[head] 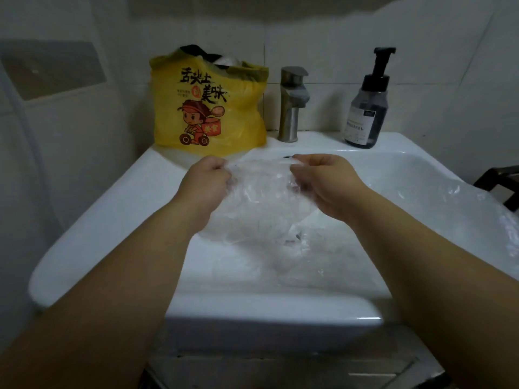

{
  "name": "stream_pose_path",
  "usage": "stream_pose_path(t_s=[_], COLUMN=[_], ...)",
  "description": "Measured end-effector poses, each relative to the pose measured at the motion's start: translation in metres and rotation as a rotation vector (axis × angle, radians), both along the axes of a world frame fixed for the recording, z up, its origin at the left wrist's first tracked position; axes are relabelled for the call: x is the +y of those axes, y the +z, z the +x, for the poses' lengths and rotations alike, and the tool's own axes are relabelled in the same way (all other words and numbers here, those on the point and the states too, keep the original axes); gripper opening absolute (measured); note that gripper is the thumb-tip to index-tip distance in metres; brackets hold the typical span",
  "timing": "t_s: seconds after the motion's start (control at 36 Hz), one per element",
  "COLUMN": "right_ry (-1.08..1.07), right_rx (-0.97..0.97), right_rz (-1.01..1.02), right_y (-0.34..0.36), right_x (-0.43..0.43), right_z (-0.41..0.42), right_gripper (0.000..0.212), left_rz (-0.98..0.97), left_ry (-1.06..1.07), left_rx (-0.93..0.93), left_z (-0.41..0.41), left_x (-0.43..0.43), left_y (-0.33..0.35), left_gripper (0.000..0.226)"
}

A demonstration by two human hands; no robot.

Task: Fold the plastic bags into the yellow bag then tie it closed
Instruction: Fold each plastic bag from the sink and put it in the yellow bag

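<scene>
Left grip [206, 179] and right grip [318, 181] are closed on the top edge of the clear plastic bag [258, 211] over the sink [112, 209], before the yellow bag [171, 116], and the slick film could be dropped if either pinch were loosened.

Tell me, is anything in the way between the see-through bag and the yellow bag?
Nothing visible is. The left hand and right hand pinch the see-through bag over the sink; the yellow bag stands just behind on the back ledge, top open. The faucet stands off to the right.
</scene>
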State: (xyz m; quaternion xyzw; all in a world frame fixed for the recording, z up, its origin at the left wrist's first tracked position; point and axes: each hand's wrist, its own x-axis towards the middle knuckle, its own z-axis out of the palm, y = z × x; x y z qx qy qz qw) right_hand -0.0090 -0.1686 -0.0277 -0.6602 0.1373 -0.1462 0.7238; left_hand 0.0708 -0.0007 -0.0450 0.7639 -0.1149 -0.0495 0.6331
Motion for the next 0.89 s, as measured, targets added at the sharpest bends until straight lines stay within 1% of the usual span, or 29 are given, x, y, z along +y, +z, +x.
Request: stream_pose_path(t_s=[0.06, 0.08, 0.17, 0.19, 0.25, 0.31, 0.39, 0.44, 0.47, 0.5, 0.53, 0.56, 0.61, 0.64, 0.67, 0.75, 0.78, 0.83, 0.89], right_ry=[-0.039, -0.074, -0.149, -0.165, -0.171, -0.176, -0.153, -0.078, -0.045, -0.021, -0.004, 0.009, 0.032, 0.037, 0.039, 0.048, 0.06, 0.093, 0.134], right_rx=[0.035, 0.049, 0.095, 0.129, 0.188, 0.19, 0.178, 0.154, 0.145, 0.135, 0.116, 0.096, 0.057, 0.041, 0.033, 0.052, 0.074, 0.117, 0.133], right_rz=[-0.081, -0.109, -0.13, -0.108, -0.011, 0.119, 0.261, 0.346, 0.387, 0.425, 0.47, 0.51, 0.552, 0.542, 0.51, 0.413, 0.396, 0.381, 0.375], right_y=[-0.002, -0.003, -0.002, -0.001, 0.003, 0.004, 0.005, 0.006, 0.006, 0.008, 0.008, 0.01, 0.012, 0.012, 0.013, 0.012, 0.011, 0.008, 0.006], right_x=[0.002, 0.004, 0.006, 0.007, 0.006, 0.003, 0.0, -0.001, -0.001, 0.0, 0.0, 0.0, 0.001, 0.002, 0.003, 0.007, 0.008, 0.008, 0.008], right_z=[0.0, 0.001, 0.003, 0.003, 0.0, -0.002, -0.004, -0.006, -0.007, -0.008, -0.009, -0.011, -0.015, -0.016, -0.018, -0.018, -0.017, -0.017, -0.017], right_gripper=[0.009, 0.008, 0.021, 0.023, 0.02, 0.01, 0.01, 0.012, 0.012, 0.011, 0.01, 0.012, 0.023, 0.03, 0.034, 0.036, 0.042, 0.059, 0.065], left_rz=[-0.08, -0.115, -0.231, -0.265, -0.33, -0.363, -0.368, -0.313, -0.241, -0.183, -0.147, -0.138, -0.18, -0.196, -0.218, -0.236, -0.229, -0.223, -0.238], left_ry=[-0.014, -0.021, -0.079, -0.102, -0.121, -0.128, -0.188, -0.238, -0.252, -0.252, -0.241, -0.226, -0.219, -0.227, -0.244, -0.26, -0.259, -0.256, -0.242], left_rx=[0.052, 0.074, 0.17, 0.213, 0.294, 0.351, 0.38, 0.353, 0.318, 0.287, 0.275, 0.286, 0.305, 0.294, 0.28, 0.227, 0.219, 0.195, 0.165], left_z=[-0.002, -0.003, -0.008, -0.008, -0.01, -0.011, -0.013, -0.014, -0.012, -0.01, -0.008, -0.007, -0.005, -0.003, -0.003, -0.006, -0.007, -0.011, -0.013], left_x=[-0.002, -0.002, -0.004, -0.004, -0.005, -0.003, -0.001, -0.002, -0.003, -0.003, -0.003, -0.002, 0.0, 0.001, 0.001, 0.002, 0.002, 0.002, 0.004], left_y=[0.001, 0.001, 0.004, 0.005, 0.006, 0.008, 0.012, 0.011, 0.009, 0.006, 0.005, 0.004, 0.005, 0.006, 0.008, 0.01, 0.01, 0.01, 0.011], left_gripper=[0.025, 0.026, 0.03, 0.031, 0.03, 0.024, 0.027, 0.029, 0.024, 0.013, 0.016, 0.034, 0.064, 0.073, 0.074, 0.031, 0.024, 0.018, 0.02])
